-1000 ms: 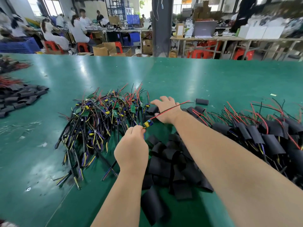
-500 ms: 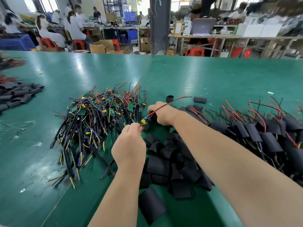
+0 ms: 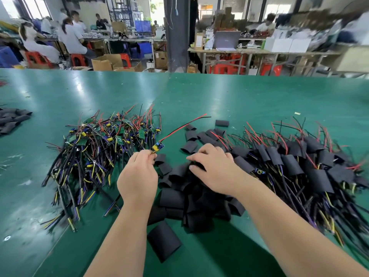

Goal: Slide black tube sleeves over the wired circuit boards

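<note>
My left hand [image 3: 137,176] pinches a small wired circuit board [image 3: 158,146] by its near end. The board's red and black leads [image 3: 183,125] stick up and away to the right. My right hand [image 3: 215,170] lies on the heap of loose black tube sleeves [image 3: 173,198], fingers curled, with one black sleeve [image 3: 198,165] pinched between thumb and fingers. No sleeve is on the held board. To the left is a heap of bare wired boards [image 3: 95,148]; to the right are several boards with sleeves on them [image 3: 299,164].
The heaps lie on a green table [image 3: 239,100]. One loose sleeve [image 3: 163,240] lies alone near me, another [image 3: 222,122] beyond the heap. More black sleeves [image 3: 12,118] sit at the far left. People work at benches behind the table.
My right hand has come back from the far side of the sleeve heap towards me and closed on a sleeve. My left hand kept the board and lifted it slightly.
</note>
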The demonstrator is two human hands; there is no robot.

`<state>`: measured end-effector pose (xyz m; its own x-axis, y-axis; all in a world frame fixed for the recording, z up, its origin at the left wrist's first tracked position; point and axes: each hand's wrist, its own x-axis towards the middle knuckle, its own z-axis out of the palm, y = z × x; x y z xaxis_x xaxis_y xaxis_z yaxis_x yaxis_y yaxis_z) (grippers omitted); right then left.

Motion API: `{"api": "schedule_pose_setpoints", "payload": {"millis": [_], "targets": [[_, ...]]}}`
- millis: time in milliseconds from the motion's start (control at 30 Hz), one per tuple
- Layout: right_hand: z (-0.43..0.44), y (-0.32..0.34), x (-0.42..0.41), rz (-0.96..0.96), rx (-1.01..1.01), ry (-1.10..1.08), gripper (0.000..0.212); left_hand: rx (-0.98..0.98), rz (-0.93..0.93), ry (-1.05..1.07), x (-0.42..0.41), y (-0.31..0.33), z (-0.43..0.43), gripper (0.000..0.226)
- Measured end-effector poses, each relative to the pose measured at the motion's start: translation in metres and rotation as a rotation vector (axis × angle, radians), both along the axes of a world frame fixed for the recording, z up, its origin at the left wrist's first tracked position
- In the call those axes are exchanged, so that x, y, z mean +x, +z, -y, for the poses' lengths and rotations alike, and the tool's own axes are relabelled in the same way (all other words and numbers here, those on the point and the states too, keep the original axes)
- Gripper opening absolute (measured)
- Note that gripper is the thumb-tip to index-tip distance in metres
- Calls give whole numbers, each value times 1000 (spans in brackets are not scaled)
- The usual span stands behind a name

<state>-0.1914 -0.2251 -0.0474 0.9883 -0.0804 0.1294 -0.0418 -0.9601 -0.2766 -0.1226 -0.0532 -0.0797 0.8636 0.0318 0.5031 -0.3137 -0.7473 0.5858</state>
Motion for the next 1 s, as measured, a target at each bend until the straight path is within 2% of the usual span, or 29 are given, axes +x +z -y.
{"api": "schedule_pose_setpoints", "payload": {"millis": [100, 167, 233, 300, 433, 567, 633, 700, 767, 867, 1000], "targets": [[-4, 6, -19, 233, 37, -64, 23, -10, 38, -39, -3, 2, 0, 18], [-3, 8, -27, 370, 225, -128, 18, -2, 73, -85, -5, 3, -1, 16], [-3, 5, -34, 397, 502, -158, 13, 15, 92, -126, -7, 3, -2, 15], [-2, 0, -40, 338, 580, -129, 8, 10, 116, -156, -9, 4, -4, 14], [3, -13, -43, 163, 509, -54, 35, 15, 132, -197, -11, 4, -3, 14], [-1, -17, -43, 172, 615, -14, 59, -2, 151, -232, -15, 5, -3, 14], [-1, -13, -42, 297, 781, -23, 56, -4, 178, -273, -16, 4, -1, 15], [3, -7, -40, 456, 983, -81, 37, -3, 189, -309, -16, 4, 1, 19], [8, -3, -40, 573, 1302, -171, 17, 7, 197, -332, -15, 2, 1, 19], [18, 1, -40, 646, 1783, -258, 23, 3, 198, -342, -15, 1, 0, 17], [23, 5, -40, 749, 2054, -319, 29, 17, 205, -360, -14, 1, -1, 17]]}}
